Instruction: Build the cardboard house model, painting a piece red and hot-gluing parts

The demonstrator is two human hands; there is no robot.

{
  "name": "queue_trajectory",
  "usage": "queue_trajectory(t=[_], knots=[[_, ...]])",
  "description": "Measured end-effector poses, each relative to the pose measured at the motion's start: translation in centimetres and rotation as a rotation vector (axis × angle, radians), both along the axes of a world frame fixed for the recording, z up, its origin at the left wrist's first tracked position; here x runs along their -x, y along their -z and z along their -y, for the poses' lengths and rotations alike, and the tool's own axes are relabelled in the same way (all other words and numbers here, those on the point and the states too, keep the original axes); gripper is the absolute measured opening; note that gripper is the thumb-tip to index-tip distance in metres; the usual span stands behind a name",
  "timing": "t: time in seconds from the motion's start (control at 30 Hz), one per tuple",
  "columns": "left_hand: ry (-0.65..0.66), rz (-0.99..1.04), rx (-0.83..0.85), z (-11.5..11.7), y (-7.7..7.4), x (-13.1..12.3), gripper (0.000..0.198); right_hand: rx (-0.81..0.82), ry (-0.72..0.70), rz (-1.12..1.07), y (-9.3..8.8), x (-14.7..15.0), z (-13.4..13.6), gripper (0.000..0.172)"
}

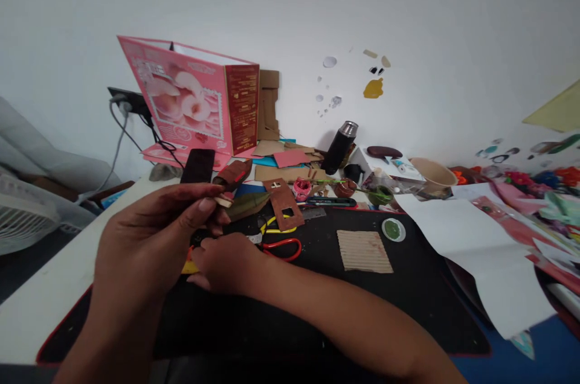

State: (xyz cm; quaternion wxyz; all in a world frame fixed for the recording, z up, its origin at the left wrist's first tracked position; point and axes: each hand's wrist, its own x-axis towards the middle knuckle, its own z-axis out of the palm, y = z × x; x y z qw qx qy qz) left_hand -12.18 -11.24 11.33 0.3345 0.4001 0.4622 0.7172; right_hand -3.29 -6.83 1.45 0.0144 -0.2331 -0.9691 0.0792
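Note:
Raised over the left side of the mat, my left hand [154, 233] pinches a small piece of cardboard [223, 201] between thumb and fingers. My right hand [229, 263] reaches across to the left, just below it, with fingers curled down. A yellow-and-orange thing [190, 265] shows at those fingers; most of it is hidden, so its kind and whether it is gripped are unclear. Right behind the hands lie red-handled scissors [285, 249], a yellow-handled tool [276, 226], a brown cut-out cardboard piece [283, 206] and a green leaf-shaped piece [247, 206].
A corrugated cardboard square [364, 251] and a small dish of green paste [393, 230] lie on the black mat [317, 311]. Behind stand a pink box [185, 100] and a black flask [339, 147]. White paper [457, 245] overhangs the right side; a phone [198, 165] lies left.

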Motion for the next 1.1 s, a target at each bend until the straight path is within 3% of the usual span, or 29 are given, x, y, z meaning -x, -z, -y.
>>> queue_trajectory(t=[0.17,0.33,0.5,0.57,0.7,0.9,1.1], knots=[[-0.036,-0.007,-0.019,0.9,0.0,0.4,0.013,0.237,0.072,-0.167,-0.6,-1.0,-0.3,0.041],[-0.014,0.019,-0.105,1.9,-0.3,-0.1,0.016,0.642,0.248,-0.51,-0.9,-3.7,-1.1,0.04],[0.05,0.103,-0.12,0.0,-0.3,-1.2,0.028,1.194,0.409,-0.844,-0.6,-7.6,-2.9,0.041],[0.109,0.135,-0.097,-1.4,0.2,-1.6,0.03,1.318,0.442,-0.968,-0.5,-9.6,-3.7,0.044],[0.202,0.163,0.053,-4.4,2.2,-2.6,0.038,1.335,0.507,-1.203,-0.7,-13.7,-4.7,0.046],[0.514,-0.184,0.307,-8.0,5.5,-5.3,0.05,1.286,0.524,-1.374,0.3,-17.0,-5.2,0.048],[0.65,-0.326,0.321,-8.5,6.3,-8.4,0.048,1.206,0.629,-1.4,3.1,-17.9,-5.4,0.05]])
